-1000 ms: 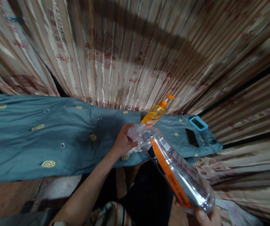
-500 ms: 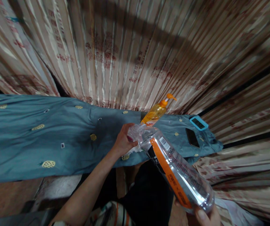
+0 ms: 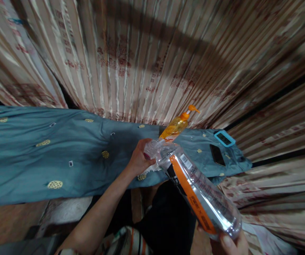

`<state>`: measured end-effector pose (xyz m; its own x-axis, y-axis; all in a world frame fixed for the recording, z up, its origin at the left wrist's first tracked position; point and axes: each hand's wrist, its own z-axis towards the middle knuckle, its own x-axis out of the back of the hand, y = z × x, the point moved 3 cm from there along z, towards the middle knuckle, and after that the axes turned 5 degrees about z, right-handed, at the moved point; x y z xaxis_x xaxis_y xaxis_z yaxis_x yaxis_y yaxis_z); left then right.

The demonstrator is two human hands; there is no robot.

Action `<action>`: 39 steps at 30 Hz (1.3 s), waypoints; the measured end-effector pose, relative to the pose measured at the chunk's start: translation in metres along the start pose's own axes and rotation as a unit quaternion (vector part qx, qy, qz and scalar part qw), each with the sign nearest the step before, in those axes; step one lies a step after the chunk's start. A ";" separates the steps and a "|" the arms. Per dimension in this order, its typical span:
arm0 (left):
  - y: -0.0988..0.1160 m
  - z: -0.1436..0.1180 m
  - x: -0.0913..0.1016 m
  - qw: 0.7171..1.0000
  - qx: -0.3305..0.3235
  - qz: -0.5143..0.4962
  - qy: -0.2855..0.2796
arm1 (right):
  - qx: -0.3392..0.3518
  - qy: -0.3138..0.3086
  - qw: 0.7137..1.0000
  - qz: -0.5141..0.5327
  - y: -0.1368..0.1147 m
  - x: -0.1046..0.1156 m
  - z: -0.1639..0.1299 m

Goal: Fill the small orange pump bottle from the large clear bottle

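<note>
My right hand [image 3: 230,242] grips the base of a large clear plastic bottle [image 3: 202,194] with an orange and black label. The bottle is tilted, its neck end higher and toward the left. My left hand [image 3: 141,157] is closed around a small clear plastic container [image 3: 152,148] with a reddish part, close against the bottle's neck end. Whether the two touch, I cannot tell. Under the left fingers shows some crinkled whitish material [image 3: 153,168]. Just behind stands a yellow pump bottle [image 3: 175,126] with an orange pump head, its lower part hidden.
A blue-green cloth with pineapple prints [image 3: 80,163] covers the long surface before me. To the right lie a dark phone [image 3: 217,155] and a blue-framed digital display [image 3: 224,138]. Pleated patterned curtains [image 3: 131,63] hang behind and to the right.
</note>
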<state>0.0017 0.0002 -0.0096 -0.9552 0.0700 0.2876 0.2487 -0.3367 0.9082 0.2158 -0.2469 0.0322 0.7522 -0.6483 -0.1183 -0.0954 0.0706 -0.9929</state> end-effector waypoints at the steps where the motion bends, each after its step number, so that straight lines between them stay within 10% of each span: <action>1: 0.000 0.000 0.000 1.000 0.000 0.000 0.000 | 0.000 0.005 1.000 0.004 0.001 0.001 0.000; 39: -0.005 -0.001 -0.001 1.000 -0.011 -0.004 0.005 | -0.005 -0.016 1.000 0.002 0.014 0.014 0.000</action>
<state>0.0017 0.0009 -0.0146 -0.9588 0.0628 0.2772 0.2379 -0.3564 0.9035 0.2250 -0.2551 0.0171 0.7721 -0.6234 -0.1235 -0.1050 0.0665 -0.9922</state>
